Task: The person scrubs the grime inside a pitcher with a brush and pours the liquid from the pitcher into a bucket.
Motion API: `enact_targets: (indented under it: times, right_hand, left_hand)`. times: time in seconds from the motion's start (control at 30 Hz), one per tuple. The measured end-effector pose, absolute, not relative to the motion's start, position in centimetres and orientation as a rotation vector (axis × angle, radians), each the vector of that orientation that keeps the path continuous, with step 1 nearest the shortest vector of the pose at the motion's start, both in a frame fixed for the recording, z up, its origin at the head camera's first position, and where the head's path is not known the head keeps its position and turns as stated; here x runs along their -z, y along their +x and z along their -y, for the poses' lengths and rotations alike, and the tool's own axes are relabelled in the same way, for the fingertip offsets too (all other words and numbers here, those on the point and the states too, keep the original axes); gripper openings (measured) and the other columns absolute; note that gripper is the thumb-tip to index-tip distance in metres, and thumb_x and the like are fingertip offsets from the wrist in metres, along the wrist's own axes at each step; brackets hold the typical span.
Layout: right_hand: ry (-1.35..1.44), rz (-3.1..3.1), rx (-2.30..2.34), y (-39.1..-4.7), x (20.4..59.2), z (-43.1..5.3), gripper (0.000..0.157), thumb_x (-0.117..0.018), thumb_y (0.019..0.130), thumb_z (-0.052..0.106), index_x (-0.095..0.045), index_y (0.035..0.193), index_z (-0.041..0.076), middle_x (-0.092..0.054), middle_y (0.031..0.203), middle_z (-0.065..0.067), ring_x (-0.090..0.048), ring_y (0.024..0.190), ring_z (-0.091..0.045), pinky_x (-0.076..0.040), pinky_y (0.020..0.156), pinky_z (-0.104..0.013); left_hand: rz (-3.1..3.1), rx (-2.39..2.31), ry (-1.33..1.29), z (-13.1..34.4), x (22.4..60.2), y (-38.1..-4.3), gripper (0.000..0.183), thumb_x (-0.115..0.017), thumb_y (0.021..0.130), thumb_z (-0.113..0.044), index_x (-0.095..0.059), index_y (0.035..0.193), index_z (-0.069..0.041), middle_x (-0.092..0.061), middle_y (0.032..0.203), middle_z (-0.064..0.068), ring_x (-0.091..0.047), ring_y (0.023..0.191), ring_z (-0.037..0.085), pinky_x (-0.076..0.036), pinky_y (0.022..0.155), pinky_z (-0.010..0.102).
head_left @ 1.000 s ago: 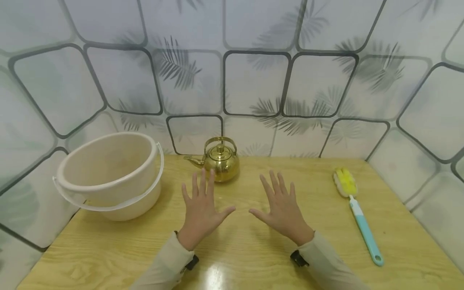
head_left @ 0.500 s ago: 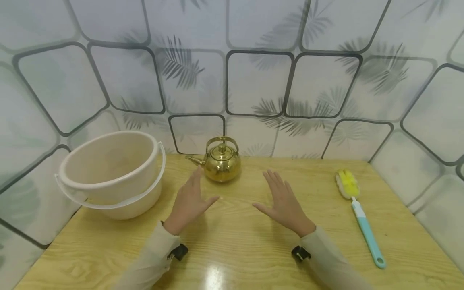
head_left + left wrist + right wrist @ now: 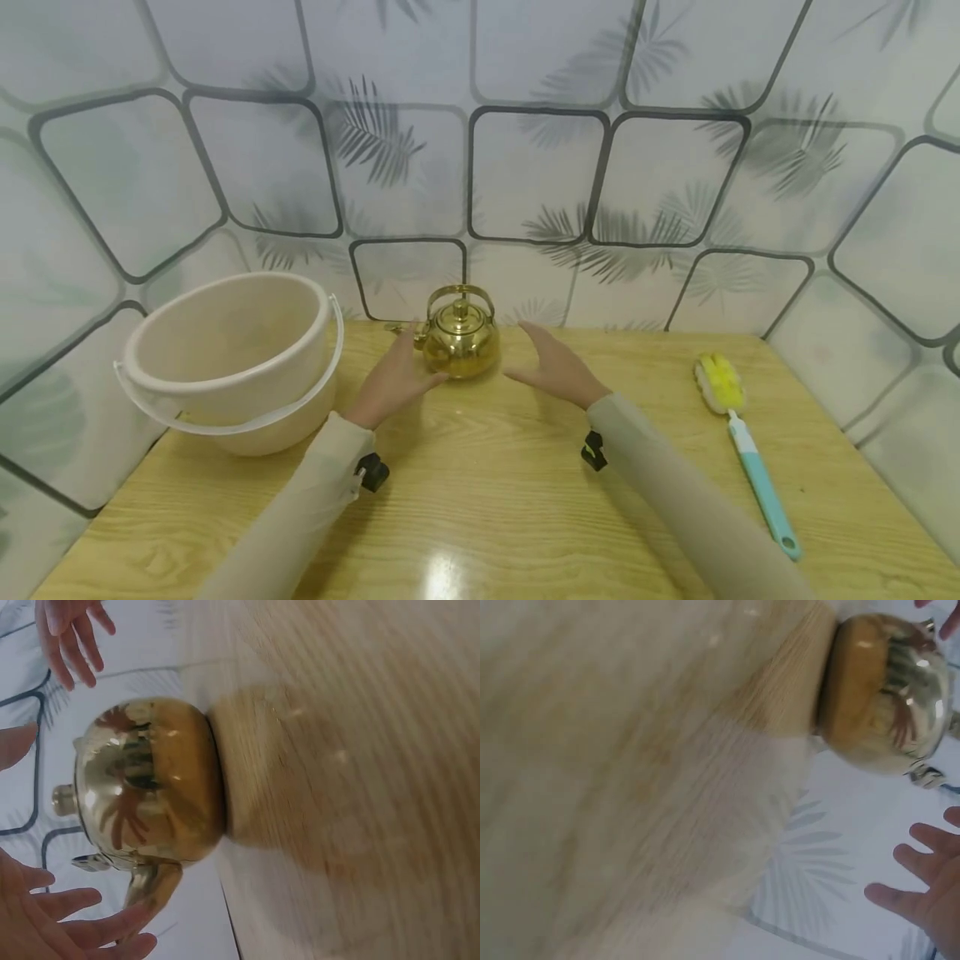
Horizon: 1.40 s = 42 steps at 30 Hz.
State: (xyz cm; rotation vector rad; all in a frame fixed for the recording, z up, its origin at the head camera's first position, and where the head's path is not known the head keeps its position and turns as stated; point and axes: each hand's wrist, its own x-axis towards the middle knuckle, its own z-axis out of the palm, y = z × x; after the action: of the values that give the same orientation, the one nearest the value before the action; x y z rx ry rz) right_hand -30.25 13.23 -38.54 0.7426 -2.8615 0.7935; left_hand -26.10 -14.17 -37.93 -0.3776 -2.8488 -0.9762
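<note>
A shiny gold teapot (image 3: 462, 337) with a lid knob and an arched handle stands upright near the back wall, spout to the left. Close to its spout is my left hand (image 3: 393, 379), fingers spread and relaxed; in the left wrist view those fingers (image 3: 82, 930) overlap the spout, and I cannot tell if they touch it. My right hand (image 3: 555, 367) hovers to the teapot's right, apart from it, with loosely extended fingers. The right wrist view shows the right fingers (image 3: 911, 900) spread beside the teapot (image 3: 885, 694). Neither hand holds anything.
A large cream bucket (image 3: 247, 417) with a white bail handle stands on the left of the wooden table (image 3: 480, 500). At the right lies a brush (image 3: 757, 475) with a yellow-and-white head and light blue handle. A patterned wall (image 3: 532, 175) rises behind.
Both hands have moved forward to either side of the teapot, turning from palms-down to palms facing inward. The teapot, bucket and brush have stayed in place.
</note>
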Motion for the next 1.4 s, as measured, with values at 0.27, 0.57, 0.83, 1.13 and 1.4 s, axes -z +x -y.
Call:
enact_targets:
  times: [0.27, 0.57, 0.83, 1.13, 1.4]
  right_hand:
    - [0.800, 2.952, -0.915, -34.3, 39.4, -12.1, 0.093, -0.064, 0.082, 0.052, -0.020, 0.149, 0.005, -0.024, 0.154, -0.016, -0.025, 0.142, -0.033, -0.021, 0.115, -0.049]
    - [0.680, 2.961, -1.372, -35.9, 40.1, -10.3, 0.102, -0.073, 0.077, 0.042, -0.011, 0.151, 0.013, -0.022, 0.155, -0.016, -0.029, 0.140, -0.035, -0.030, 0.110, -0.052]
    - [0.731, 2.840, -1.634, -36.2, 40.1, -8.7, 0.104, -0.078, 0.074, 0.034, -0.011, 0.150, 0.007, -0.019, 0.155, -0.017, -0.028, 0.139, -0.038, -0.029, 0.111, -0.051]
    - [0.698, 2.817, -1.800, -36.6, 39.9, -8.0, 0.097, -0.073, 0.080, 0.026, -0.009, 0.150, 0.009, -0.018, 0.155, -0.015, -0.023, 0.141, -0.037, -0.026, 0.112, -0.052]
    - [0.586, 2.839, -1.939, -36.8, 39.9, -8.1, 0.086, -0.060, 0.090, 0.032, -0.002, 0.152, 0.016, -0.006, 0.158, -0.013, -0.018, 0.142, -0.039, -0.036, 0.105, -0.052]
  left_hand:
    - [2.884, 0.940, -0.324, 13.6, 38.1, -27.9, 0.102, -0.067, 0.082, -0.044, -0.002, 0.150, -0.004, -0.014, 0.153, 0.027, -0.033, 0.133, 0.047, -0.034, 0.104, 0.057]
    - [2.901, 1.119, -0.242, 13.4, 38.6, -29.6, 0.107, -0.068, 0.080, -0.049, 0.001, 0.151, -0.010, -0.009, 0.156, 0.022, -0.030, 0.135, 0.046, -0.030, 0.106, 0.059]
    - [2.768, 1.339, -0.300, 13.1, 39.2, -31.2, 0.105, -0.074, 0.076, -0.043, -0.008, 0.151, -0.008, -0.020, 0.155, 0.018, -0.024, 0.141, 0.037, -0.023, 0.112, 0.055]
    - [2.670, 1.434, -0.423, 12.9, 39.2, -31.9, 0.093, -0.075, 0.077, -0.031, -0.019, 0.149, -0.009, -0.032, 0.150, 0.015, -0.033, 0.138, 0.033, -0.027, 0.112, 0.051]
    - [2.733, 1.465, -0.251, 12.7, 39.0, -31.8, 0.078, -0.061, 0.088, -0.034, -0.021, 0.147, -0.001, -0.032, 0.149, 0.020, -0.033, 0.137, 0.037, -0.027, 0.112, 0.050]
